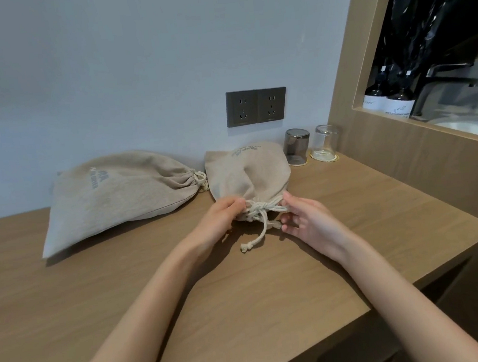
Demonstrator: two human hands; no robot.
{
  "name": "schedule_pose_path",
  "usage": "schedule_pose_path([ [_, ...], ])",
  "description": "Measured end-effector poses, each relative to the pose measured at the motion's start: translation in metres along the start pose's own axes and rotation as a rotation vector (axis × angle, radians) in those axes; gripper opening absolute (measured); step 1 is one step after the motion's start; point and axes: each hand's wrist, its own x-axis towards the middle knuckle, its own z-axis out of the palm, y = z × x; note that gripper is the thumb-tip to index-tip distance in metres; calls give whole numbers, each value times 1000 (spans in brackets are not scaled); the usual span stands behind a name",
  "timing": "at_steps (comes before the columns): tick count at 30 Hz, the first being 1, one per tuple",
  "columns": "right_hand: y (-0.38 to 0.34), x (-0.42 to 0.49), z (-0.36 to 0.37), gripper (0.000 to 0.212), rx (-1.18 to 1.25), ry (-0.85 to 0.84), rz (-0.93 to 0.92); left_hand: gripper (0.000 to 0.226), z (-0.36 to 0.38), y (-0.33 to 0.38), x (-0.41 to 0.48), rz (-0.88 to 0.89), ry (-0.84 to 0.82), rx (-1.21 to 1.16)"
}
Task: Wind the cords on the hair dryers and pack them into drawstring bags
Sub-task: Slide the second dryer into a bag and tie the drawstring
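**Both hands at the gathered neck of a drawstring bag**

Whatever fills the near bag (pixel 249 177) is hidden by its cloth; only a rounded bulge shows. The printed lettering near its far end is too foreshortened to read. The fingertips of both hands are partly tucked behind the folds, so the exact grip is hard to make out.

The near bag lies on the surface (pixel 184 288) with its long axis running away from the person, its closed bottom toward the wall and its cinched mouth toward the hands. The left hand (pixel 221 217) pinches the bunched cloth on one side of the neck; the right hand (pixel 306 221) has its fingers loosely curled, touching the neck and cord on the other side. Between them the cream drawstring (pixel 260 222), a twisted rope, wraps the neck, and one knotted end trails toward the person.

Beyond the left hand a second bag (pixel 116 195) lies flat, its cinched mouth pointing at the near bag. Both are beige, coarse woven fabric. The surface is wood-grain laminate.
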Motion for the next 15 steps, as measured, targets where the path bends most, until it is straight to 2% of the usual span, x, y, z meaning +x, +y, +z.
schedule_pose_path([
  [2,3,0,2,25,-154,-19,-58,17,4,5,0,40,5,178],
  [5,15,1,2,37,-768,78,-343,30,2,0,0,123,13,391],
  [8,20,5,0,49,-913,144,-463,47,-1,-7,1,164,91,542],
  [9,22,8,-1,51,-960,164,-495,50,-2,-9,2,204,135,660],
  [12,21,10,-5,52,-1186,270,-537,50,-8,-9,0,444,260,1107],
  [15,21,12,-4,51,-1347,372,-529,43,-19,-10,-2,521,293,1251],
])
